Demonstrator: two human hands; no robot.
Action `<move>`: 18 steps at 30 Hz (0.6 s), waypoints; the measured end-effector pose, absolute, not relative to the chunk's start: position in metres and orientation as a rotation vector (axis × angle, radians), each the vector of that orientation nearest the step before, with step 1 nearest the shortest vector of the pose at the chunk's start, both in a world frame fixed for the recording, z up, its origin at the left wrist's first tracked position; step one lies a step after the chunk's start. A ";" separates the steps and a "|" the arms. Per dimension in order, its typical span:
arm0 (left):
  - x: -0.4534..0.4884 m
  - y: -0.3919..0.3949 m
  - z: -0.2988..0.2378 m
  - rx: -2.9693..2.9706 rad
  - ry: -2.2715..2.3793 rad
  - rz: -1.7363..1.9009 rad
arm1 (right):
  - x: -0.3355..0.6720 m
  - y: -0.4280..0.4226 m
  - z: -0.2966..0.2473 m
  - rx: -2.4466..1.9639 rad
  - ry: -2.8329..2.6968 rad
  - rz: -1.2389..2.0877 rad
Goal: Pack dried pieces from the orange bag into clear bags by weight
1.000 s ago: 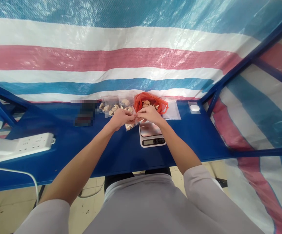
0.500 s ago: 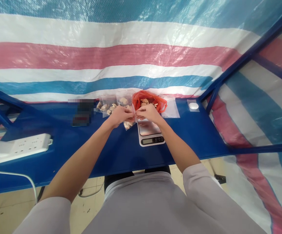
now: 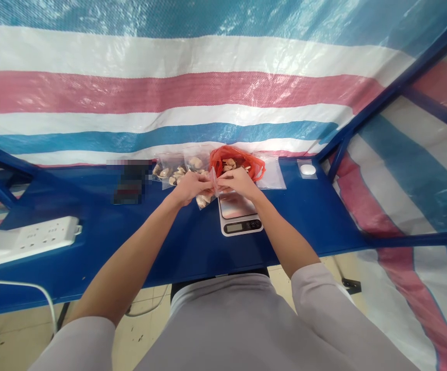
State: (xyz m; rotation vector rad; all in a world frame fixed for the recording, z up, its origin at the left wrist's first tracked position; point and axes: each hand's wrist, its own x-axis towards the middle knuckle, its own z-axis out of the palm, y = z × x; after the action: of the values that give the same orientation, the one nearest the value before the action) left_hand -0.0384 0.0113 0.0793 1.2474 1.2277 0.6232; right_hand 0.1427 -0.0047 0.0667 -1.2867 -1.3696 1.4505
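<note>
Between my two hands, a clear plastic bag (image 3: 205,199) of pale dried pieces hangs a little left of the scale. My left hand (image 3: 191,187) pinches its top edge from the left. My right hand (image 3: 237,182) pinches the same edge from the right, fingers close to the left ones. Under and in front of my right hand stands a white kitchen scale (image 3: 242,227) with a dark display strip. Just behind that hand, a red plastic bag (image 3: 260,170) lies open with brownish dried pieces inside. My fingers partly hide the held bag's opening.
Several filled clear bags (image 3: 176,175) lie behind my left hand. Flat clear bags (image 3: 273,174) lie right of the red one. Farther right is a small packet with a white round item (image 3: 307,169). A white power strip (image 3: 49,233) sits on the blue table (image 3: 192,257) at left.
Both hands keep their pinch on the clear bag's edge, almost in the same place. The whole view has shifted slightly; the things on the table lie as before.
</note>
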 end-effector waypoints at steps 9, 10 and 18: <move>-0.042 0.020 0.062 1.352 1.264 0.682 | 0.142 0.003 0.057 -1.314 -1.435 1.395; -0.042 0.021 0.061 1.352 1.261 0.683 | 0.143 0.004 0.055 -1.320 -1.455 1.376; -0.040 0.021 0.062 1.258 1.246 0.680 | 0.146 0.006 0.049 -1.377 -1.637 1.202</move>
State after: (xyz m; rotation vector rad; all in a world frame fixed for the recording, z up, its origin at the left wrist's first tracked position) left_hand -0.0402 0.0213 0.0624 1.2581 1.2459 0.6802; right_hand 0.1457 0.0058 0.0489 -1.3766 -1.6371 1.2015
